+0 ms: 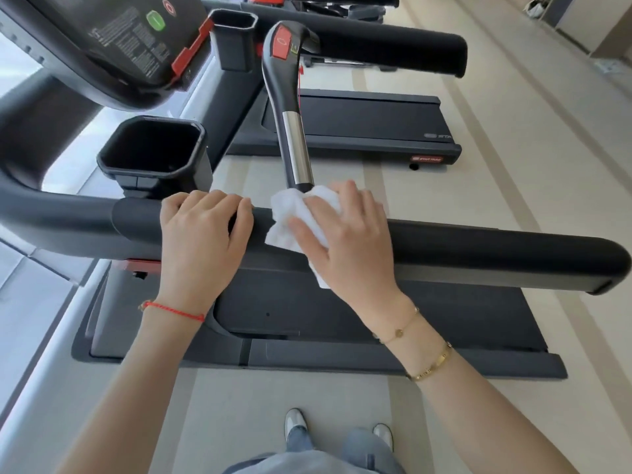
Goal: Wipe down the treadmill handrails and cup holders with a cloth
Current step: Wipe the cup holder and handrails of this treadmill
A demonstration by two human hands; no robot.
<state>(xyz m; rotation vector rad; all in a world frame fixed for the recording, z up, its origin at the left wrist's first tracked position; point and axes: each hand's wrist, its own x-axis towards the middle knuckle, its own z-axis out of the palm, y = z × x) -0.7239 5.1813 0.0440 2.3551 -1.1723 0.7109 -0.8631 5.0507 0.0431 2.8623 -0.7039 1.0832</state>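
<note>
- Head view: near handrail (478,254) is a black padded bar running across the middle of the picture; its rounded free end sits far right, with bare padding between that end and the right hand.
- Left of the hands the handrail bends up and away past the near cup holder (152,150), which stands just behind the rail, mouth open upward.
- A chrome-and-black grip bar (292,131) comes down from behind and meets the handrail just behind the cloth.
- Second cup holder (233,32) further back, beside the console (113,39); far handrail (393,46) well behind.
- Treadmill deck (307,302) lies below the near handrail; pale floor (239,405) in front, shoes (295,420) on it.
- Left hand (201,241): palm down on top of the handrail, fingers curled over its far edge, gripping the rail; red string bracelet (174,311) at the wrist.
- Right hand (349,241): just right of the left hand, fingers spread fairly flat, pressing the white cloth (294,217) onto the handrail; gold bracelets (429,366) at the wrist.
- Cloth is bunched under the right palm, draped over the rail top, one corner hanging down the near side.
- Hands are near each other, not touching; cloth lies between them.
</note>
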